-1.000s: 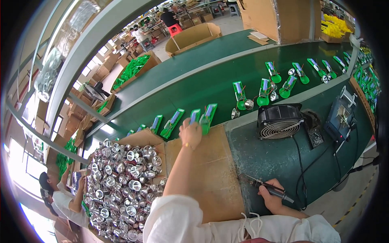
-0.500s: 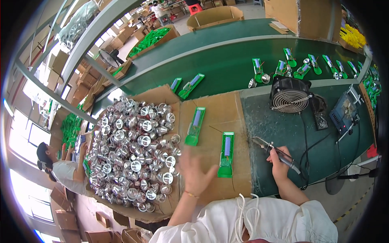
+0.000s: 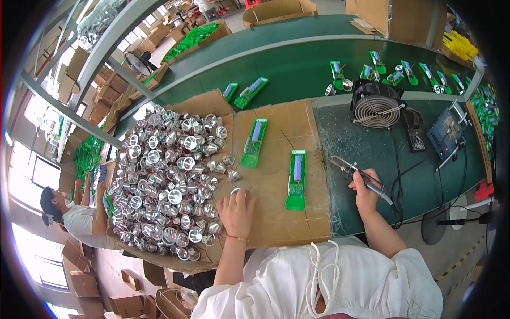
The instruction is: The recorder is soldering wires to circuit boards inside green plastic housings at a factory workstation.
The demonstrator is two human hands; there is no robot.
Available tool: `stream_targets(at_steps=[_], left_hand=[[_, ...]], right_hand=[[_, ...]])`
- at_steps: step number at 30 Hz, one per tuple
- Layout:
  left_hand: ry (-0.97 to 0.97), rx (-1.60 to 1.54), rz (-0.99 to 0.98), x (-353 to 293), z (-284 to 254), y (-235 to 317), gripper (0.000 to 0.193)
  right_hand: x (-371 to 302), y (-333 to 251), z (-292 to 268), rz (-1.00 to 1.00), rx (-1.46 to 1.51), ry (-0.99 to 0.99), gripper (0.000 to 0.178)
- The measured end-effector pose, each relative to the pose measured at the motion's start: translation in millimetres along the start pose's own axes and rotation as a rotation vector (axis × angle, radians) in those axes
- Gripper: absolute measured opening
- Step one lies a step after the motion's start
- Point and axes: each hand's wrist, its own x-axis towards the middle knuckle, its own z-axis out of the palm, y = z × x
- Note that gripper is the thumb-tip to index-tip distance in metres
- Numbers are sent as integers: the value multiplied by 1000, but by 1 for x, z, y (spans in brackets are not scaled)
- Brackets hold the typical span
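Observation:
My right hand [image 3: 366,192] is wrapped round a soldering iron [image 3: 378,187], its tip pointing left above the bench. My left hand [image 3: 237,213] is at the right edge of a big pile of silvery reflector cups [image 3: 170,181]. Its bent fingers close on one reflector cup [image 3: 235,191], mostly hidden by them. On the cardboard between my hands lies a green casing [image 3: 297,183] with a blue-purple cylindrical cell, a circuit board and loose wires. Up and to its left lies a second green casing [image 3: 254,143] of the same kind.
A black fan with a wire grille [image 3: 376,110] stands on the bench's right, near a blue box-shaped device [image 3: 449,135] with cables. Beyond the rail, several green casings with reflectors [image 3: 393,77] lie on the green belt [image 3: 297,69]. A co-worker [image 3: 79,215] sits at far left.
My left hand has moved from beside the near casing to the pile's edge and closed on a reflector cup. The view has shifted slightly; my right hand keeps the soldering iron.

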Motion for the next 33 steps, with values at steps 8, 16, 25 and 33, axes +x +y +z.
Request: stream_targets(at_steps=[8,16,25,33], left_hand=[[-13,172,-81,-7,15,0,34],[-121,-136,115,-22,1,25,28],[37,-242,119,-2,5,25,9],[-444,-1169,-542,9,-30,55,12]], right_hand=[[0,-1,0,-20,-51,10,17],[-13,-7,-5,-49,-24,-1,17],[-42,-28,-10,-52,40,-100,15],[-62,-41,3,-102,-40,-382,15]])
